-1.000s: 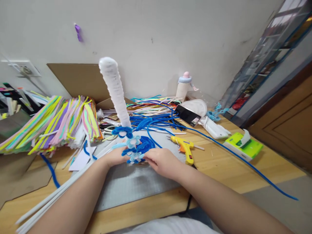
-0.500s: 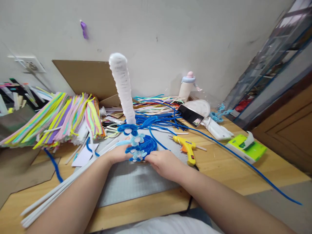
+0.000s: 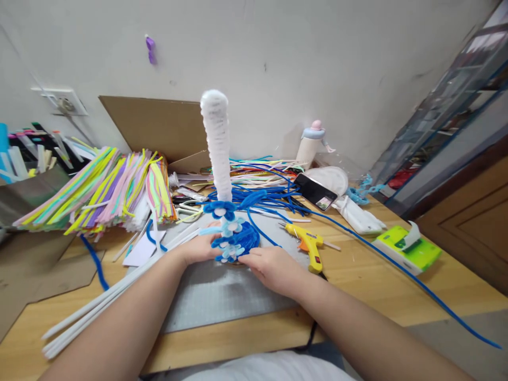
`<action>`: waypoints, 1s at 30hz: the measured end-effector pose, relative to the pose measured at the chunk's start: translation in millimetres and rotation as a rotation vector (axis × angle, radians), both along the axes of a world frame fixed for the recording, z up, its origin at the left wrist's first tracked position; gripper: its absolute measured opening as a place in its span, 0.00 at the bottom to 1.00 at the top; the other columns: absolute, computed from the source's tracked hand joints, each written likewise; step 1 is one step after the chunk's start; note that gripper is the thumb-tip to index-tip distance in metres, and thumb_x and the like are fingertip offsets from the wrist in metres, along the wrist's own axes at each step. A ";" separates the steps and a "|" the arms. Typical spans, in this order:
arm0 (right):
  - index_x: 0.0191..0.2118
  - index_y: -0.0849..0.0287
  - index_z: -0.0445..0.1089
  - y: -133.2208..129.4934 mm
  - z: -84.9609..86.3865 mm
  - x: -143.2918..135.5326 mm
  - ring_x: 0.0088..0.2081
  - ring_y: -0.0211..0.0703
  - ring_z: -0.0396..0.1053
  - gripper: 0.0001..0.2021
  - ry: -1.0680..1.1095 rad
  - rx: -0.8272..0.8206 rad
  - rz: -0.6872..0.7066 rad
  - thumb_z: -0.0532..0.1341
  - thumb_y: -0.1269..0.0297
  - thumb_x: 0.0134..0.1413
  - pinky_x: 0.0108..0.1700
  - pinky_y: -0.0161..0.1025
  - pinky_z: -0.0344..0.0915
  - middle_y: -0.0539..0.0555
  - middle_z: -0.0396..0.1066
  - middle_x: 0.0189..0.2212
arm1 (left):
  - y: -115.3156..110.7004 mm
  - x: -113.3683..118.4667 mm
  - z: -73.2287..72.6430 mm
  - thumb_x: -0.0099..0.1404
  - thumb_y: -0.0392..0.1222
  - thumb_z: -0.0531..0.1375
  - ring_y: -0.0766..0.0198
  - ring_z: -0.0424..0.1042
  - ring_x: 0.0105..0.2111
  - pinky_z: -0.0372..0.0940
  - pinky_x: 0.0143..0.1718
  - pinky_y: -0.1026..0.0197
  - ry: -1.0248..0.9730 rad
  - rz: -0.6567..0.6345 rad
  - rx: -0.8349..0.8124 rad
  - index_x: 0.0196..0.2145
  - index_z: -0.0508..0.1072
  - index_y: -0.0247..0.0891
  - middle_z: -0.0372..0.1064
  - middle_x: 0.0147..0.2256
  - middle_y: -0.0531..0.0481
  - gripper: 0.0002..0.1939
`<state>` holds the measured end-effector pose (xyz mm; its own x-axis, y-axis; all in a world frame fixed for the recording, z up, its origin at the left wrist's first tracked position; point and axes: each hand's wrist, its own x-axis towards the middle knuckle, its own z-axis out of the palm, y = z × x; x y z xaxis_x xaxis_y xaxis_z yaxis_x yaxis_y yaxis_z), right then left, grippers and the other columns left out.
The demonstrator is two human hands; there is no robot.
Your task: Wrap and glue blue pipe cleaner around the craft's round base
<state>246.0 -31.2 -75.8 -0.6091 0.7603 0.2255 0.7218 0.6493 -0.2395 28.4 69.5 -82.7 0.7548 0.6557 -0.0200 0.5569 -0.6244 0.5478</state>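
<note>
A pipe-cleaner craft stands upright over the grey mat. It has a tall white fuzzy column, blue and pale blue flowers with white centres, and a dark blue rounded base. My left hand grips its left side; the flowers hide some of its fingertips. Fingers curled, my right hand pinches the lower right edge of the base. One blue pipe-cleaner leaf sticks out to the right of the top flower. Long white pipe cleaners run beneath my left forearm.
A yellow glue gun lies right of the mat, near a phone and a green tissue pack. Bundled colourful pipe cleaners sit at left, loose blue ones behind. A bottle stands by the wall.
The whole view has shifted, so everything appears farther right. The white column looks more upright than before. Both hands keep their hold on the craft.
</note>
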 end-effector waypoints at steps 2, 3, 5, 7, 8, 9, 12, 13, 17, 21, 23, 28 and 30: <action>0.44 0.53 0.70 0.1 0.2 -0.5 0.32 0.37 0.69 0.13 -0.004 -0.004 0.001 0.54 0.72 0.57 0.30 0.34 0.55 0.49 0.73 0.31 | -2.1 1.2 4.0 0.57 0.55 0.59 0.53 0.53 0.58 0.49 0.60 0.56 -0.034 -0.030 -0.043 0.52 0.68 0.44 0.61 0.56 0.52 0.27; 0.43 0.54 0.71 0.2 0.3 -0.8 0.32 0.37 0.69 0.13 -0.009 -0.004 0.000 0.54 0.73 0.57 0.30 0.34 0.55 0.50 0.73 0.31 | -2.9 1.6 5.4 0.57 0.55 0.58 0.54 0.53 0.58 0.49 0.60 0.58 -0.049 -0.043 -0.053 0.53 0.68 0.44 0.61 0.56 0.52 0.27; 0.43 0.55 0.71 0.1 0.1 -1.2 0.32 0.37 0.69 0.12 -0.019 -0.003 -0.003 0.53 0.73 0.58 0.31 0.33 0.56 0.50 0.73 0.32 | -3.6 2.0 6.6 0.58 0.54 0.58 0.54 0.53 0.58 0.47 0.60 0.58 -0.062 -0.048 -0.053 0.53 0.67 0.45 0.59 0.57 0.52 0.27; 0.43 0.55 0.71 -0.1 -0.9 -1.7 0.33 0.37 0.69 0.12 -0.028 0.001 -0.007 0.53 0.73 0.58 0.31 0.33 0.56 0.50 0.73 0.32 | -3.5 1.9 6.1 0.57 0.54 0.59 0.54 0.52 0.59 0.45 0.61 0.58 -0.064 -0.041 -0.046 0.53 0.68 0.45 0.59 0.57 0.52 0.26; 0.43 0.55 0.70 -0.2 -1.8 -1.9 0.33 0.37 0.69 0.12 -0.031 0.005 -0.010 0.53 0.73 0.58 0.31 0.33 0.56 0.50 0.74 0.33 | -3.2 1.8 5.5 0.57 0.54 0.59 0.54 0.51 0.59 0.44 0.61 0.58 -0.062 -0.038 -0.046 0.52 0.69 0.45 0.59 0.57 0.52 0.26; 0.44 0.55 0.70 -0.4 -2.9 -2.2 0.33 0.37 0.69 0.13 -0.034 0.011 -0.015 0.53 0.73 0.58 0.31 0.34 0.56 0.50 0.74 0.33 | -2.8 1.6 4.7 0.57 0.54 0.59 0.54 0.51 0.60 0.44 0.61 0.58 -0.059 -0.036 -0.046 0.52 0.69 0.46 0.60 0.56 0.53 0.25; 0.45 0.54 0.70 -1.4 -6.1 -3.7 0.33 0.38 0.70 0.13 -0.047 0.026 -0.035 0.53 0.73 0.59 0.31 0.34 0.56 0.51 0.74 0.33 | -1.5 0.7 2.4 0.57 0.53 0.59 0.54 0.51 0.59 0.45 0.60 0.58 -0.057 -0.038 -0.032 0.49 0.72 0.46 0.59 0.57 0.52 0.22; 0.45 0.54 0.69 -1.8 -6.8 -4.4 0.34 0.38 0.70 0.13 -0.052 0.028 -0.040 0.52 0.72 0.60 0.31 0.34 0.56 0.51 0.73 0.33 | -1.1 0.4 1.7 0.58 0.53 0.59 0.55 0.52 0.59 0.45 0.60 0.57 -0.058 -0.043 -0.026 0.48 0.72 0.45 0.58 0.58 0.51 0.22; 0.46 0.55 0.68 -3.7 -6.6 -7.4 0.33 0.39 0.70 0.14 -0.081 0.020 -0.050 0.53 0.74 0.58 0.30 0.35 0.55 0.51 0.73 0.33 | -0.6 -0.3 0.9 0.57 0.53 0.59 0.56 0.55 0.58 0.46 0.60 0.58 -0.048 -0.057 -0.018 0.48 0.72 0.43 0.56 0.59 0.48 0.22; 0.45 0.56 0.68 -3.9 -3.4 -6.0 0.34 0.39 0.70 0.13 -0.045 -0.003 -0.053 0.53 0.74 0.58 0.31 0.34 0.55 0.51 0.73 0.35 | -2.5 0.6 3.1 0.57 0.52 0.58 0.56 0.56 0.57 0.48 0.59 0.60 -0.047 -0.031 -0.039 0.49 0.71 0.43 0.59 0.57 0.50 0.22; 0.42 0.56 0.68 -3.0 -1.9 -3.7 0.35 0.39 0.69 0.10 0.022 -0.021 -0.042 0.53 0.72 0.59 0.33 0.34 0.56 0.51 0.73 0.35 | -3.4 1.3 4.1 0.58 0.51 0.57 0.57 0.57 0.56 0.49 0.59 0.60 -0.029 -0.028 -0.054 0.49 0.71 0.43 0.64 0.53 0.51 0.22; 0.38 0.57 0.67 -0.4 -1.0 0.0 0.36 0.39 0.69 0.05 0.106 -0.047 -0.063 0.55 0.68 0.58 0.35 0.34 0.58 0.51 0.72 0.34 | -3.9 2.0 4.7 0.59 0.51 0.56 0.57 0.59 0.55 0.52 0.56 0.64 -0.028 -0.038 -0.074 0.49 0.71 0.42 0.66 0.53 0.51 0.22; 0.40 0.57 0.67 0.4 -1.7 0.0 0.37 0.38 0.68 0.06 0.097 -0.037 -0.035 0.55 0.69 0.58 0.35 0.34 0.58 0.51 0.72 0.35 | -3.9 1.7 4.3 0.59 0.50 0.56 0.56 0.58 0.56 0.51 0.57 0.63 -0.045 -0.032 -0.062 0.49 0.71 0.41 0.64 0.54 0.50 0.22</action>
<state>246.0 -30.8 -77.5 -0.5591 0.7894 0.2534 0.7159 0.6139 -0.3326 30.1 65.6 -78.4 0.7767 0.6294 -0.0257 0.5108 -0.6055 0.6103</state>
